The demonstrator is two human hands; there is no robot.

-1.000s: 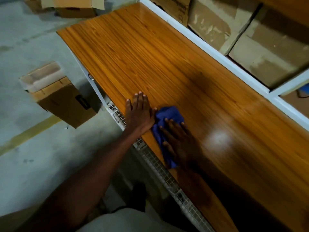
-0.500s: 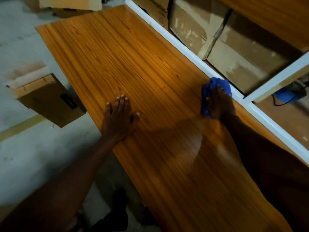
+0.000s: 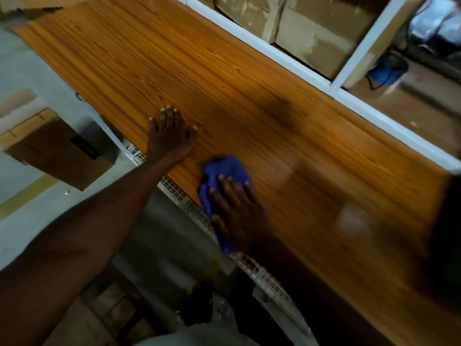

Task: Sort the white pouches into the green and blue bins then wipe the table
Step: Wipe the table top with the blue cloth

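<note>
The orange wood-grain table [image 3: 224, 78] runs diagonally across the view. My left hand [image 3: 169, 136] lies flat on it near the front edge, fingers straight. A little to its right, my right hand [image 3: 237, 208] presses flat on a blue cloth [image 3: 222, 173] at the table's front edge, fingers spread over the cloth. The frame is blurred by motion. No white pouches or bins are in view.
A white frame rail [image 3: 287, 61] borders the table's far side, with cardboard boxes [image 3: 306, 33] behind it. A cardboard box [image 3: 57, 151] sits on the grey floor at left. A wire mesh shelf [image 3: 184, 203] shows under the front edge. A blue object [image 3: 388, 71] lies at far right.
My right hand has dragged the blue cloth from the far rail back to the front edge of the table. My left hand has stayed flat on the table.
</note>
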